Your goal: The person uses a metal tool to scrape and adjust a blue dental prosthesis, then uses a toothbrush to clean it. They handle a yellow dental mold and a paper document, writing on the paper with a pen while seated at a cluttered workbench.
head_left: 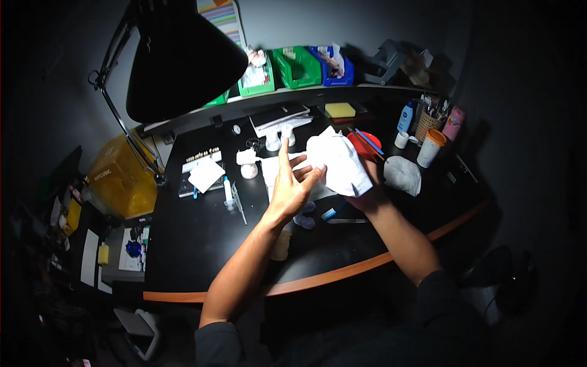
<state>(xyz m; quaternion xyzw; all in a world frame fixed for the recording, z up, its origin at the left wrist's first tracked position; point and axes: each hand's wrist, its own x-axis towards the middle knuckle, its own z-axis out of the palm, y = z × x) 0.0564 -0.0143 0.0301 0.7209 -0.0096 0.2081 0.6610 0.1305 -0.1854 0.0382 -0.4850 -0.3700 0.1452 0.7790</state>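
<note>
A white crumpled paper or cloth bundle (336, 162) is raised above the middle of the desk. My right hand (370, 183) grips it from the right and below, with most of its fingers hidden behind it. My left hand (292, 186) is at the bundle's left side, fingers apart and the index pointing up. Its thumb tip meets or nearly meets the bundle; I cannot tell which. Below the hands lie a blue-headed toothbrush (329, 214), a thin metal tool (346, 221) and a clear, curved piece (304, 219). A beige lump (281, 245) is partly behind my left forearm.
A black lamp (183, 67) overhangs the back left. Leftward lie a syringe (228, 191) and a white pad (206, 175). A red bowl (361, 142), crumpled white wad (402, 175) and orange-lidded container (431, 148) stand right. Bins (298, 67) line the shelf behind.
</note>
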